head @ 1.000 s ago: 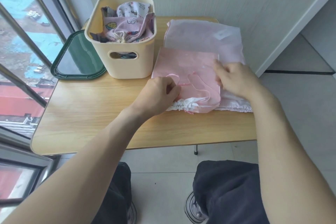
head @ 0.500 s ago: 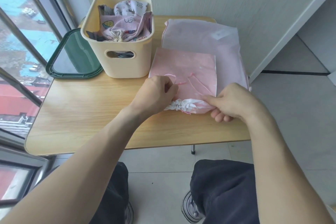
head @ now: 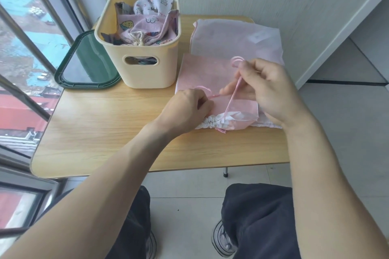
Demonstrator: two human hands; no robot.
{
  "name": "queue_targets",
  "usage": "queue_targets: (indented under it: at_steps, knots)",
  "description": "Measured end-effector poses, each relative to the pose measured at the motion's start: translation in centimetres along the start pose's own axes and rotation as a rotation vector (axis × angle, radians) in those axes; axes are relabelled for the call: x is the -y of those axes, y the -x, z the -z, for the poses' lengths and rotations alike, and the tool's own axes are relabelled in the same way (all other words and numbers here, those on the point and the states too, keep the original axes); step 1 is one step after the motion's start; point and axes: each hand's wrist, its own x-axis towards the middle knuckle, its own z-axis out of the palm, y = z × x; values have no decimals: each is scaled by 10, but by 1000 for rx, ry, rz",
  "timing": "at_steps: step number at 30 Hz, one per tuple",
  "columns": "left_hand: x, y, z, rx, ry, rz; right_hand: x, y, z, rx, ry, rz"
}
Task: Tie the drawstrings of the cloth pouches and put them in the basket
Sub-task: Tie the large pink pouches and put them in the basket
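A pink cloth pouch (head: 202,73) lies flat on the wooden table (head: 101,132), its gathered white mouth (head: 212,122) toward me. My left hand (head: 187,109) pinches one pink drawstring (head: 207,90) at the pouch's left side. My right hand (head: 267,90) pinches the other pink drawstring (head: 230,101) and holds it taut above the pouch, a loop showing over my fingers. A paler pink pouch (head: 235,38) lies underneath and behind. The cream basket (head: 147,69) stands at the back left and holds several tied patterned pouches (head: 145,27).
A dark green tray lid (head: 84,65) lies left of the basket by the window. A white wall runs behind the table. My knees and shoes show below the table's front edge.
My right hand rose from the pouch's mouth, taking a drawstring up and pulling it taut. My left hand stayed at the pouch's left side on its string.
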Motion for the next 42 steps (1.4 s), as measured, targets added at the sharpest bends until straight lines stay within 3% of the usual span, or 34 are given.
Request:
queue_targets:
  at_steps: [2, 6, 8, 12, 16, 20, 23, 25, 29, 33, 38, 42]
  knots:
    - [-2, 1, 2, -7, 118, 67, -4, -3, -16, -12, 62, -4]
    - [-3, -1, 8, -123, 593, 282, -27, -7, -30, 51, 508, -101]
    - [-5, 0, 7, -183, 713, 322, -33, -6, -31, 34, 555, -179]
    - [-15, 6, 6, -269, 774, 206, -33, -5, -30, 21, 624, -278]
    - [-20, 10, 7, -303, 650, 81, -29, -3, -23, 95, 544, -377]
    - [-23, 11, 6, -361, 580, 205, -25, -2, -20, 20, 594, -416]
    - [-24, 9, 5, -302, 736, 348, -24, -2, -21, -16, 628, -417]
    - [-25, 9, 6, -286, 804, 359, -25, -2, -21, 54, 574, -375]
    - [-26, 12, 7, -304, 670, 72, -19, 3, -24, 320, 428, -287]
    - [-22, 11, 1, -233, 590, -120, -12, 6, -23, 462, 105, -341]
    - [-18, 12, -2, -219, 327, -238, -15, 2, -17, 507, -188, -439]
    - [-15, 13, -3, -259, -57, -371, -20, 1, -23, 314, -193, -476]
